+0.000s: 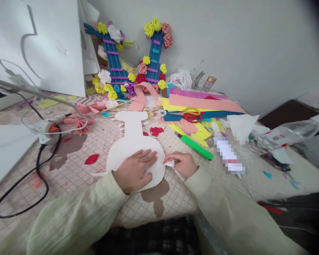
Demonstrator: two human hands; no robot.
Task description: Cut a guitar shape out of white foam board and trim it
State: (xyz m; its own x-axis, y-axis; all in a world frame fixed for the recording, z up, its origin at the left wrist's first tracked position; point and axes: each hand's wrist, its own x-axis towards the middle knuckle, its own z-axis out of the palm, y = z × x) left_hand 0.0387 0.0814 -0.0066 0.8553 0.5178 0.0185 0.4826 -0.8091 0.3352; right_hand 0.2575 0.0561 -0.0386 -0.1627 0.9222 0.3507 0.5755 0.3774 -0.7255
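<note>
A white guitar-shaped cutout (134, 143) lies flat on the table, its narrow neck pointing away from me. My left hand (136, 169) rests on its round body with the fingers stretched out. At the right edge of the body, my right hand (183, 163) is closed in a pinch on a thin white strip (170, 164), which looks like paper. Part of the strip is hidden under my fingers. Another thin white piece (99, 174) sticks out at the left, beside my sleeve.
Two blue guitar shapes with paper flowers (154, 56) lean on the wall. Red-and-yellow scissors (191, 115) lie on coloured paper. Nearer are a green cutter (198, 147), a red paper petal (91, 159) and a plastic bottle (287, 134). A black cable (39, 177) loops at left.
</note>
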